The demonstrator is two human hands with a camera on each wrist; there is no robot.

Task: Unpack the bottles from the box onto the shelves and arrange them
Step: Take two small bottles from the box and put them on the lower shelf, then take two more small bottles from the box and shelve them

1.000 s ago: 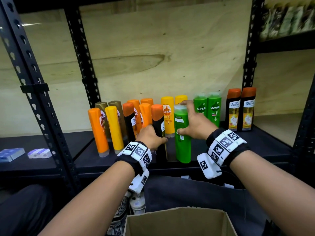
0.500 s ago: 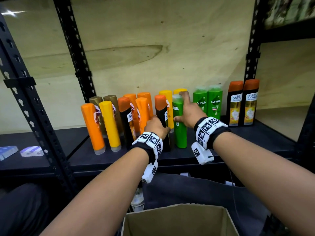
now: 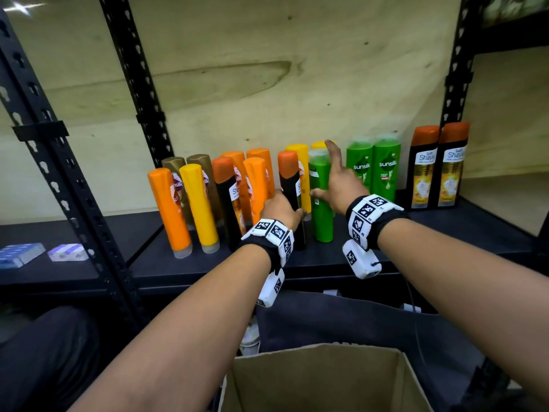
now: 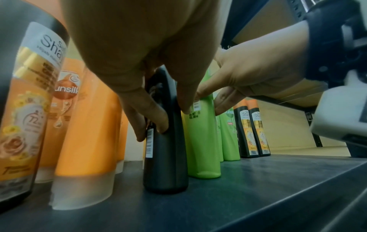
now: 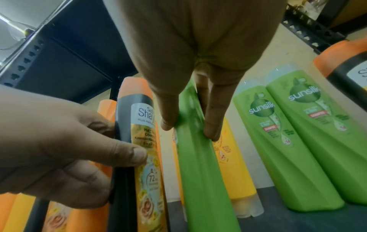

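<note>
A black bottle with an orange cap (image 3: 289,188) stands on the dark shelf (image 3: 386,257), and my left hand (image 3: 280,208) grips its lower body. In the left wrist view, my thumb and fingers (image 4: 158,124) wrap the black bottle (image 4: 164,157). Right beside it stands a green bottle (image 3: 320,203), held by my right hand (image 3: 338,185) with the forefinger stretched up past its cap. The right wrist view shows thumb and fingers (image 5: 211,122) pinching the green bottle (image 5: 200,172) from both sides, next to the black bottle (image 5: 147,157).
Orange, yellow and brown bottles (image 3: 199,203) crowd the shelf to the left. Two green Sunsilk bottles (image 3: 372,168) and two black bottles (image 3: 436,168) stand at the right. An open cardboard box (image 3: 320,382) sits below. Blue packets (image 3: 22,254) lie beyond the shelf post (image 3: 74,188).
Both hands have slid their bottles back from the shelf's front edge toward the rows behind. The right forefinger now points straight up.
</note>
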